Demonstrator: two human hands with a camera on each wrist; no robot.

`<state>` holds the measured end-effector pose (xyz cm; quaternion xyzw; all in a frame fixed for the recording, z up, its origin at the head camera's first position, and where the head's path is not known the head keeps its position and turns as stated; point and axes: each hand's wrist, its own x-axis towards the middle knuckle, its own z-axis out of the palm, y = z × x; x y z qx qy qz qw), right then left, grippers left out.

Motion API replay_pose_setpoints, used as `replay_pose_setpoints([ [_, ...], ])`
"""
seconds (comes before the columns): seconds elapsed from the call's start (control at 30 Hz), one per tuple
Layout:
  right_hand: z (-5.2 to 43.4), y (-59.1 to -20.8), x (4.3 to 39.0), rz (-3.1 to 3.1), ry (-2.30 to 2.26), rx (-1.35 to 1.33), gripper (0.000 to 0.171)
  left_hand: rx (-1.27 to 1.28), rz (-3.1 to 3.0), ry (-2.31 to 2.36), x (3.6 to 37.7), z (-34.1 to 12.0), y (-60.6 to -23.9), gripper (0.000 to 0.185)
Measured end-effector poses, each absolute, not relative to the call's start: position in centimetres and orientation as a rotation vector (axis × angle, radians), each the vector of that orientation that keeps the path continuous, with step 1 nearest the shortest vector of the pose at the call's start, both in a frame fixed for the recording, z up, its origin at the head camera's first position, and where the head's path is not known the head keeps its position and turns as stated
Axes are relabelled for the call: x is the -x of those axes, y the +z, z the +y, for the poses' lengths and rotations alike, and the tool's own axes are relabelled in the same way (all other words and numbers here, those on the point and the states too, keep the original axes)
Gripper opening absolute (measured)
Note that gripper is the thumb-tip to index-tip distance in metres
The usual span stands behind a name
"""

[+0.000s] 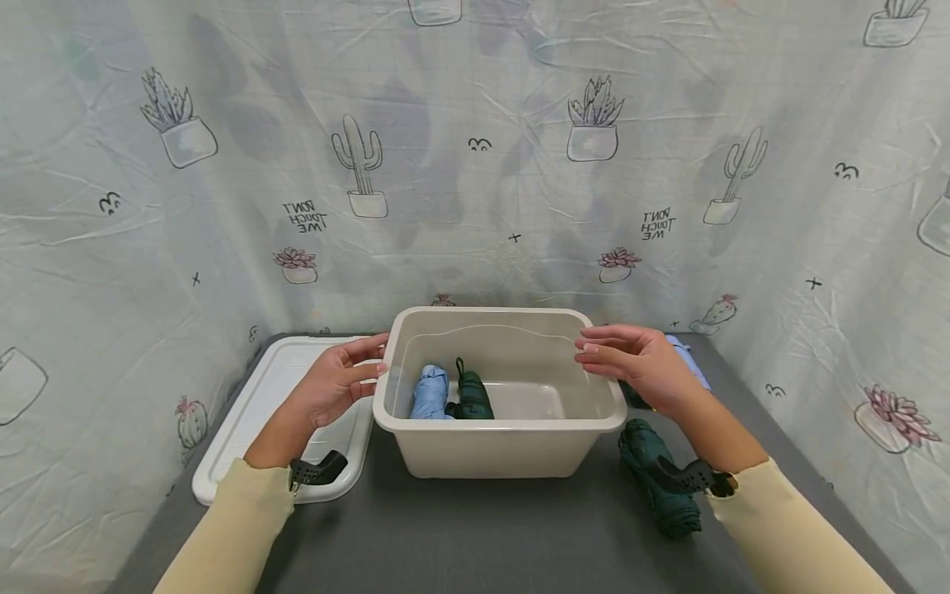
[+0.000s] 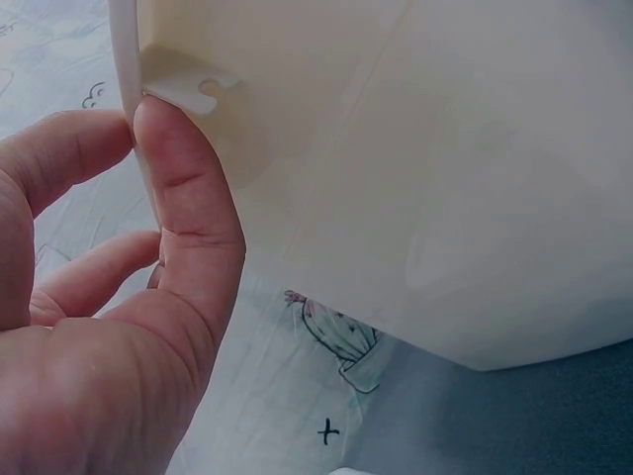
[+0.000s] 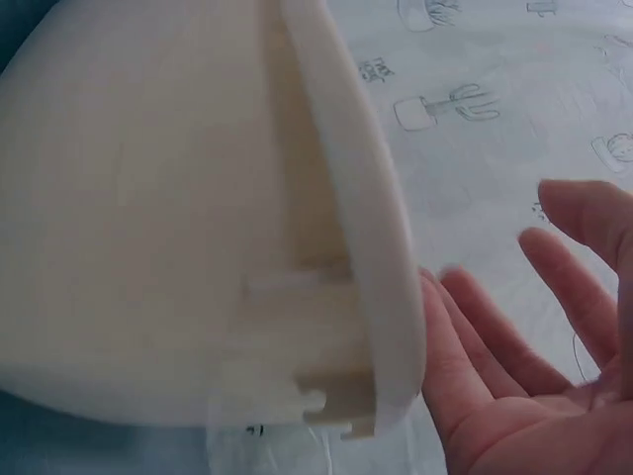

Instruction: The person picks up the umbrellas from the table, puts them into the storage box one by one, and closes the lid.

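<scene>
Flanking the beige bin [image 1: 490,450] at mid-table: my left hand [image 1: 337,388] with thumb and fingers relaxed against its left rim, my right hand [image 1: 638,363] open, fingers straight beside the right rim, gripping nothing. Inside lie a blue umbrella [image 1: 432,393] and a dark green umbrella [image 1: 472,396]; a white lid [image 1: 252,412] rests left, another green umbrella [image 1: 660,487] right.

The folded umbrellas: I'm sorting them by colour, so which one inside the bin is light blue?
The light blue umbrella lies leftmost in the bin; its neighbour there, the dark green umbrella, differs in colour.
</scene>
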<state>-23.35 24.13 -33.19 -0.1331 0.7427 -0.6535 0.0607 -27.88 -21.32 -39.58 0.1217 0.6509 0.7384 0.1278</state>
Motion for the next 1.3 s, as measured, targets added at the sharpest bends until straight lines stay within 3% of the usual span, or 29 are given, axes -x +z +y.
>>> replay_pose_setpoints([
  [0.23,25.5,-33.7,21.7,2.535,-1.858,0.360,0.041,-0.348,1.891,2.146,27.9,-21.3,-39.5,0.066],
  [0.83,29.6,-38.1,19.3,2.867,-1.670,0.252,0.038,-0.360,1.900,2.139,27.8,-21.3,-39.5,0.067],
  [1.3,31.7,-41.6,18.2,2.805,-1.511,0.056,0.051,-0.359,1.897,2.140,27.8,-21.3,-39.4,0.067],
])
